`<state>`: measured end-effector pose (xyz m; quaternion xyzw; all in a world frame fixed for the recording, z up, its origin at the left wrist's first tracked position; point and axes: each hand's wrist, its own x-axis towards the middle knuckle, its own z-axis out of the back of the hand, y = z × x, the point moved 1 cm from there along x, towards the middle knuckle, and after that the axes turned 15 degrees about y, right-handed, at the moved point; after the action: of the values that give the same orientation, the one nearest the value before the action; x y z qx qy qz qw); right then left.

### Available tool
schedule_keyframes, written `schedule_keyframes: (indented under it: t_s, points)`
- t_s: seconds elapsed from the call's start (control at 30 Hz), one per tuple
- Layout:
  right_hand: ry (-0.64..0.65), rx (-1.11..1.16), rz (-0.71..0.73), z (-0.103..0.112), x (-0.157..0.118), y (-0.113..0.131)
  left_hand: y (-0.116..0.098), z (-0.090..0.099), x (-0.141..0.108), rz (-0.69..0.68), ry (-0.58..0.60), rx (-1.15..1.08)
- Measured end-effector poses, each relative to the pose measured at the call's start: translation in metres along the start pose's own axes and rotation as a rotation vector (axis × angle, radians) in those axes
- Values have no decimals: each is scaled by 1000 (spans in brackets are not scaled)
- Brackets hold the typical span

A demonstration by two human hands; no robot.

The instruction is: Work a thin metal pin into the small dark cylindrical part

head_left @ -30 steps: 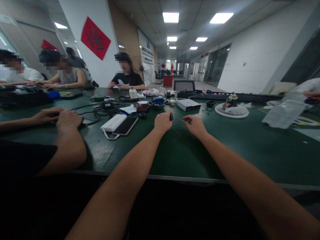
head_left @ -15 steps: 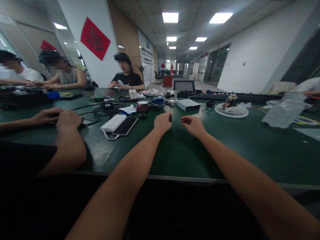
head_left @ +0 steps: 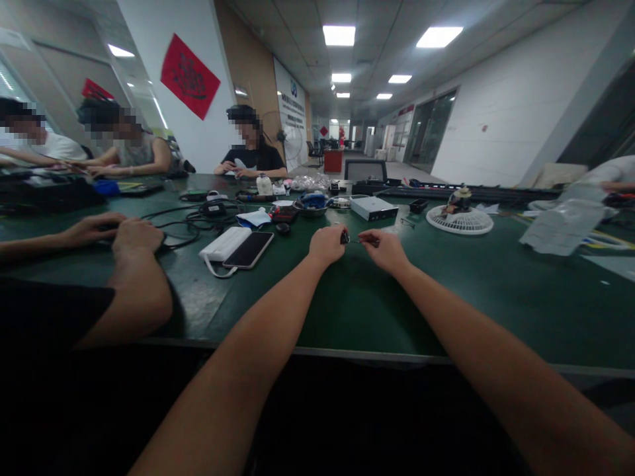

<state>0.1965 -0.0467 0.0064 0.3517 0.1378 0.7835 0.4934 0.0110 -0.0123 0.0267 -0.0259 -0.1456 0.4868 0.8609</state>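
Over the green table, my left hand is closed around a small dark part, most of it hidden by the fingers. Facing it from the right, my right hand pinches a thin metal rod, perhaps a screwdriver shaft; its kind is too small to make out. The rod spans the narrow gap between the two hands and points at the dark part. Whether its tip touches that part cannot be seen clearly.
A phone beside a white power bank lies left of my hands. Beyond are a grey box-shaped device, a bowl and a white fan grille. A co-worker's hands rest at left, near black cables.
My left hand has shifted slightly right with the dark part, narrowing the gap to my right hand. Less of the rod shows between them. My right hand has barely moved.
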Motion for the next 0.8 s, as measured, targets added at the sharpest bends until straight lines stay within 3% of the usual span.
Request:
schedule_keyframes:
  t_s: [0.23, 0.57, 0.8]
  points:
    - [-47, 1, 21, 2, -2, 7, 9, 1, 0, 76, -9, -20]
    - [8, -18, 20, 0, -2, 4, 3, -2, 0, -67, 41, -13]
    - [29, -127, -38, 0, -1, 1, 4, -1, 1, -58, 26, -9]
